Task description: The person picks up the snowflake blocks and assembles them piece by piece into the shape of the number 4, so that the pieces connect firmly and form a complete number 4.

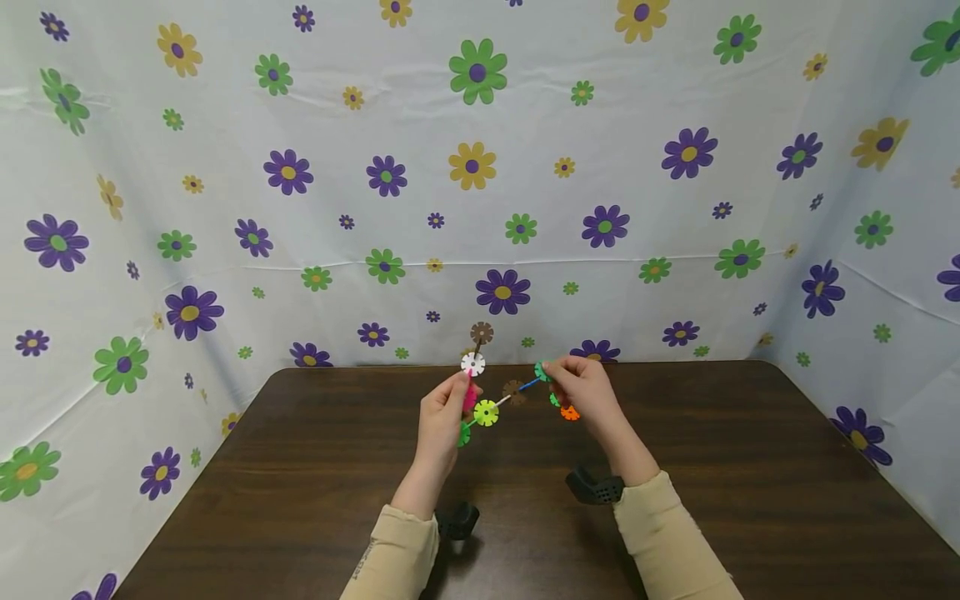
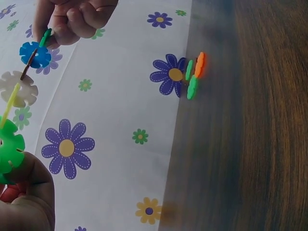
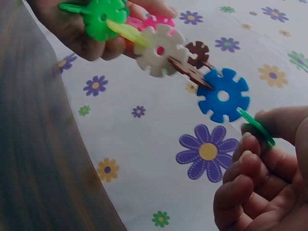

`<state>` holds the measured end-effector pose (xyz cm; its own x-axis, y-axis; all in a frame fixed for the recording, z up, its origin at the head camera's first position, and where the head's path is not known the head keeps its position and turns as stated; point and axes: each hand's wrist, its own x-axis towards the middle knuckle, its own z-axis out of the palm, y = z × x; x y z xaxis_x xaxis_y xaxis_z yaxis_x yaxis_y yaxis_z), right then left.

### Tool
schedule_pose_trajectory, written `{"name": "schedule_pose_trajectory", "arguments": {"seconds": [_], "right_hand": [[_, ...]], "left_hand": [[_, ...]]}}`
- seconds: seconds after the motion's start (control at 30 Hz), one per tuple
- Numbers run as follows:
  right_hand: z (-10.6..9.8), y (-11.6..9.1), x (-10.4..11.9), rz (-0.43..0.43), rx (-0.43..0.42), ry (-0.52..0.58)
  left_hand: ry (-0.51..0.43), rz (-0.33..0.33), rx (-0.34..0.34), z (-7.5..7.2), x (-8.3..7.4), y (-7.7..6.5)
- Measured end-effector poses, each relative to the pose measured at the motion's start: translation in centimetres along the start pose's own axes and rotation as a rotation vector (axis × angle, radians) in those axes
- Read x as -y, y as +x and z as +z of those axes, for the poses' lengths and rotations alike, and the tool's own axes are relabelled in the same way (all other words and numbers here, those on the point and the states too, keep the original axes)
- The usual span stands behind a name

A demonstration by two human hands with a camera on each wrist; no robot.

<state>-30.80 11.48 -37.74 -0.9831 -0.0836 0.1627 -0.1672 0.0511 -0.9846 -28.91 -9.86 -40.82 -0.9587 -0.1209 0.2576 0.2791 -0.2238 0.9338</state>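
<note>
One disc chain (image 1: 491,415) — strung over your desk (image 1: 315,475), left hand (image 1: 441,414) to right hand (image 1: 588,392). Left fingers: pinching a pink disc (image 1: 470,397). Right fingers: pinching a green disc (image 1: 540,369). Handling: keep your span slack; hard tugs could part it. Long axis, head view — slanting up rightward; brown end disc (image 1: 487,330) uppermost.

dk brn wood-grain tbl (image 1: 750,475), rounded far corners, orange disc (image 2: 200,65) w/ 2 grn discs (image 2: 192,88) just beside it on top
</note>
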Motion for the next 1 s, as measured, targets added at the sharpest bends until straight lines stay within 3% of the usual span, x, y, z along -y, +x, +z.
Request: {"name": "schedule_pose_trajectory", "arguments": {"seconds": [0.37,0.73,1.0], "right_hand": [[0.9,0.0,-0.4,0.042,0.007,0.142],[1.7,0.3,-1.2,0.121,0.093,0.367],[1.7,0.2,-1.0,0.095,0.091,0.372]], "left_hand": [[0.014,-0.002,-0.046,0.0,0.1,-0.1],[0.029,-0.025,-0.069,-0.1,0.6,0.0],[0.029,-0.048,-0.060,-0.2,0.4,0.1]]}}
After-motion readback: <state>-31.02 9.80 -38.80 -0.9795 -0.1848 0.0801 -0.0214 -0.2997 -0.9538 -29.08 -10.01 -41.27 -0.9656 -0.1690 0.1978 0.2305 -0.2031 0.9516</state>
